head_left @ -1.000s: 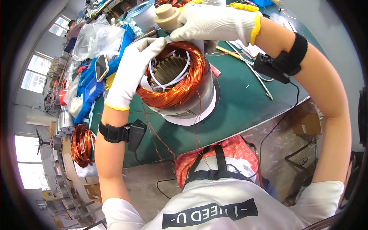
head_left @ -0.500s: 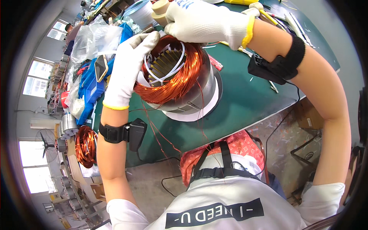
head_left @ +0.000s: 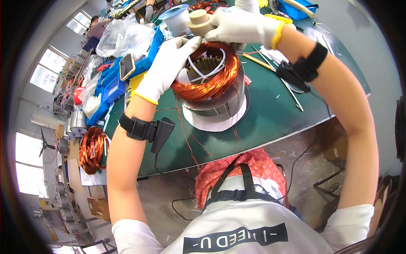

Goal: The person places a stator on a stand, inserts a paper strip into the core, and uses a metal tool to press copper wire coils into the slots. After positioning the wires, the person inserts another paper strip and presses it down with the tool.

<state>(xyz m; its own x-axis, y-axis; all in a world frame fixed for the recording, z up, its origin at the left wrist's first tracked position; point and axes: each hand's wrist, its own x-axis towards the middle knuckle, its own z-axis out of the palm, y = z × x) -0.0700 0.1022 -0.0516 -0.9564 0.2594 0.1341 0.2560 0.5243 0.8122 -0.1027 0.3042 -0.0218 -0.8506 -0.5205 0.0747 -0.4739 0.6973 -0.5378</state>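
Observation:
A motor stator (head_left: 216,111) stands upright on a white round sheet (head_left: 195,122), its top ringed by a thick copper winding (head_left: 211,89). White ties or tubing (head_left: 198,73) loop across the open middle. My left hand (head_left: 167,65), in a white glove, grips the winding's far left side, thumb along the top. Gloved in white too, my right hand (head_left: 239,27) is closed at the far rim, fingers curled; what they hold is hidden. Right beside those fingers stands a tan stepped cylinder (head_left: 198,22). Thin copper leads (head_left: 182,120) hang from the near side.
On the green table (head_left: 270,122), a phone (head_left: 126,67), blue bins (head_left: 113,89) and plastic bags (head_left: 122,40) lie left. A white spool (head_left: 175,19) stands behind. Yellow and white rods (head_left: 258,62) lie right. More copper coils (head_left: 93,150) are at lower left. Another person (head_left: 96,29) works far off.
The view has shifted, so the stator appears farther right. My left thumb now lies farther along the far rim, nearer my right hand. My right hand stays at the far rim.

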